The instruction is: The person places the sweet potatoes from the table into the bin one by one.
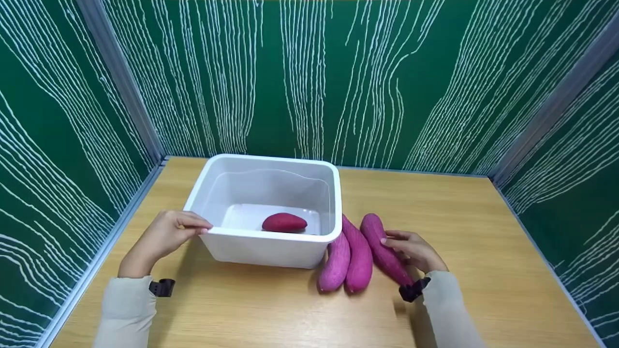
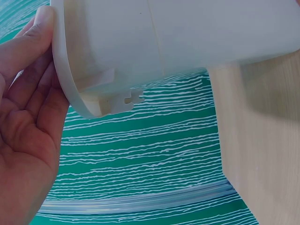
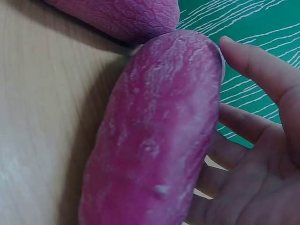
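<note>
Left hand (image 1: pixel 167 237) is pinching the white bin (image 1: pixel 271 234) by its rim; right hand (image 1: pixel 413 249), fingers unclosed, is touching the rightmost magenta root (image 1: pixel 385 256), lying on the surface (image 1: pixel 464 217). Grasping is apparently beginning; finger closure is seemingly being called for.

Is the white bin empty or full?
Neither: the white bin holds one red vegetable that I can see, with bare floor and walls showing around it.
</note>
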A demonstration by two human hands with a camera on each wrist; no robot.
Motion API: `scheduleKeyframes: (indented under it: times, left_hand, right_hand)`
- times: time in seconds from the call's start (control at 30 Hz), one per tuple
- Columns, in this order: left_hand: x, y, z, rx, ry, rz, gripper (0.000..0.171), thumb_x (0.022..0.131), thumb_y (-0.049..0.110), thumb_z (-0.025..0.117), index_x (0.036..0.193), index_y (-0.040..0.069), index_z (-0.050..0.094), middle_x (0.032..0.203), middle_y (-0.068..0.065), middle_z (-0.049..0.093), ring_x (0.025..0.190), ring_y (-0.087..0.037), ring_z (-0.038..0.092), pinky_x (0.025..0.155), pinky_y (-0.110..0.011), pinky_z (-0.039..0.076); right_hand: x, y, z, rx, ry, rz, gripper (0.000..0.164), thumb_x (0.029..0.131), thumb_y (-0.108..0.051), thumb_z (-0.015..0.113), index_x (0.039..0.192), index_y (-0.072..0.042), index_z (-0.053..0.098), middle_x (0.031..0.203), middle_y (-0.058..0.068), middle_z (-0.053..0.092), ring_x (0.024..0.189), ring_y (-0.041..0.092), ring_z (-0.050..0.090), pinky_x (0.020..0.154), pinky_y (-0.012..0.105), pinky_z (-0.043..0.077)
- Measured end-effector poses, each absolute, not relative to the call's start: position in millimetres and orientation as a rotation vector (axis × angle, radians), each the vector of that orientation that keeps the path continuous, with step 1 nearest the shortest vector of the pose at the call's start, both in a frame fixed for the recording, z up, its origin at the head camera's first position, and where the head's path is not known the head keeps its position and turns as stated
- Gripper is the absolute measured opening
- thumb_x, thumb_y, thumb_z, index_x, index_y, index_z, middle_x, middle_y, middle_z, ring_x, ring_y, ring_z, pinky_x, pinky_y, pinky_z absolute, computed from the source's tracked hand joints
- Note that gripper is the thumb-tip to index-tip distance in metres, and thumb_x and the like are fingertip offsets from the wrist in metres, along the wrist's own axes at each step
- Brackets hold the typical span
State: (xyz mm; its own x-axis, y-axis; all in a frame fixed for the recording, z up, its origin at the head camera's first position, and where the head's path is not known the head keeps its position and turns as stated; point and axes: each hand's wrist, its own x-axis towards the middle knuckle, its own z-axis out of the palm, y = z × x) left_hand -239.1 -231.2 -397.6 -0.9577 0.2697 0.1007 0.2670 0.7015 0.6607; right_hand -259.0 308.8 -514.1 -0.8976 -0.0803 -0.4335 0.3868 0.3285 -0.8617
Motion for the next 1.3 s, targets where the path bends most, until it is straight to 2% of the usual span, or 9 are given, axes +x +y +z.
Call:
scheduleKeyframes:
  times: [0.33,0.73,1.3]
  left_hand:
    - [-239,-232,-398,0.441,2.878,1.131,0.019,0.086,0.001,0.068,0.096,0.013,0.078,0.107,-0.01,0.073,0.109,-0.033,0.062,0.092,-0.049,0.054]
    - [-241,-232,-400,0.403,2.864,1.135,0.021,0.087,-0.001,0.065,0.097,0.013,0.078,0.108,-0.01,0.073,0.112,-0.035,0.061,0.094,-0.05,0.052]
    - [-239,-232,-398,0.463,2.894,1.125,0.019,0.086,0.0,0.067,0.095,0.012,0.078,0.106,-0.012,0.073,0.108,-0.034,0.063,0.092,-0.05,0.054]
  right_hand:
    - [-259,309,-519,0.284,2.171,-1.588,0.077,0.086,-0.041,0.07,0.146,-0.007,0.037,0.135,0.016,0.051,0.11,0.023,0.054,0.094,0.038,0.05]
    - [-256,308,-524,0.326,2.171,-1.588,0.081,0.084,-0.046,0.07,0.147,-0.008,0.036,0.137,0.017,0.05,0.113,0.024,0.054,0.098,0.04,0.047]
    - [-252,307,-528,0.305,2.158,-1.658,0.076,0.089,-0.042,0.065,0.149,-0.007,0.033,0.138,0.017,0.048,0.111,0.021,0.053,0.09,0.034,0.05]
